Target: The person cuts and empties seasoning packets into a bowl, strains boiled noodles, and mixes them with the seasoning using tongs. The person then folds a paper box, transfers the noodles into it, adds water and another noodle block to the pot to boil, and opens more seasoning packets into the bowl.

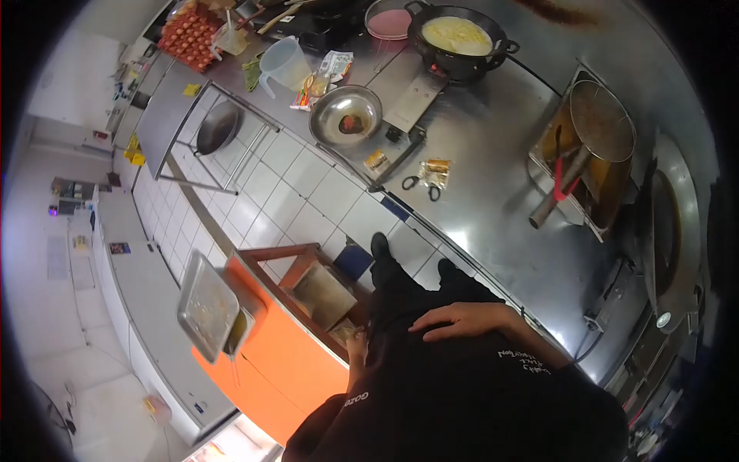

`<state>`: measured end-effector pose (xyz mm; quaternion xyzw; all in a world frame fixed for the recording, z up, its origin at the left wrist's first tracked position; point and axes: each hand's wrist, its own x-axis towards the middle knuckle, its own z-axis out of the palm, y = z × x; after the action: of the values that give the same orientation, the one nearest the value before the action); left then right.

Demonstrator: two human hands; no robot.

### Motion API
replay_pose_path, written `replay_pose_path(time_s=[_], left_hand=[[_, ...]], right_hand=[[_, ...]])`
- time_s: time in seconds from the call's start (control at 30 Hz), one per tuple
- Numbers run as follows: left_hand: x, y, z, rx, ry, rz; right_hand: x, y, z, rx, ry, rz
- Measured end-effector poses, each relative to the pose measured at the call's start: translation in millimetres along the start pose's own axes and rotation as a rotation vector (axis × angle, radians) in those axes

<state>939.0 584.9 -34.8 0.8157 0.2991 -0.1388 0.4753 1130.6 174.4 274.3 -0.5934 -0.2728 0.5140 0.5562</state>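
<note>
- The left hand (356,346) reached to the open side of an orange cabinet (285,362), fingers partly curled; whether it gripped anything could not be told.
- A pale item (342,332), too blurred to identify, lay by its fingertips, near the cabinet's open edge.
- The right hand (459,319), loosely open and holding nothing, rested against dark clothing.
- Beyond the pale item sat a box (324,296); a metal tray (208,303) lay across the cabinet's far end.
- Scissors (433,192) lay near the steel counter's (493,162) near edge.
</note>
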Motion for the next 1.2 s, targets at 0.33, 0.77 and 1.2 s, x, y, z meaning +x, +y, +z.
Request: replay_pose_path(time_s=[0.33,0.77,1.2], left_hand=[[333,232,-100,-0.264,-0.239,0.152],[411,476,-28,-0.336,-0.523,0.157],[421,485,-46,-0.153,-0.542,0.250]], right_hand=[[152,-91,-58,0.171,0.232,-0.079],[219,-119,-57,0.309,0.541,-0.034],[184,-87,-93,0.431,0.950,-0.020]])
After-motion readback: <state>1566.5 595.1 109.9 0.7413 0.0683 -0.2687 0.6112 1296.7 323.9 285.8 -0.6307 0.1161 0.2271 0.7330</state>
